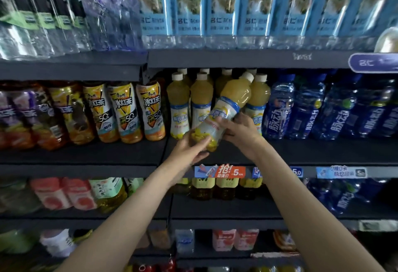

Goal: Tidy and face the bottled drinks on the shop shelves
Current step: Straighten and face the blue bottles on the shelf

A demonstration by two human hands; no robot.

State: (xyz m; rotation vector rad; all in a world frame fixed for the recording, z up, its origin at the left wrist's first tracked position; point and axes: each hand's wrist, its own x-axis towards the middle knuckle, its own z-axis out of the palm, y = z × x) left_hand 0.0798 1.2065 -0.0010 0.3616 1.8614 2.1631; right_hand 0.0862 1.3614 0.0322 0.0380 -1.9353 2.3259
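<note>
Yellow juice bottle, clear plastic, white cap, blue-and-white label (224, 110): held in both hands, clear of the dark middle shelf board (312, 153), in front of the gap in its own row. Long axis tilted: cap up and to the right, leaning toward the back, base down and to the left, nearest the camera.

Left hand (191, 149): wrapped under and around the base end, fingers curled on the yellow lower part. Right hand (241, 129): gripping the label band from the right side, thumb across the front. Both about equally near; right higher on the body, left carrying the bottom.

Row of matching yellow juice bottles (200, 103): upright, just behind and on either side of the held one. Cap of held bottle overlapping the right-hand neighbour; contact or not, cannot tell.

Judgement: next move needs base swung down and back, axis brought upright, label turned forward into the slot.

Flanking: orange-labelled iced tea bottles (125, 112) to the left, blue drink bottles (280, 110) to the right.

Hard to read: slot floor behind the hands hidden; label facing blurred; frame edges smeared; round pale object at upper right cut off, unidentified.
</note>
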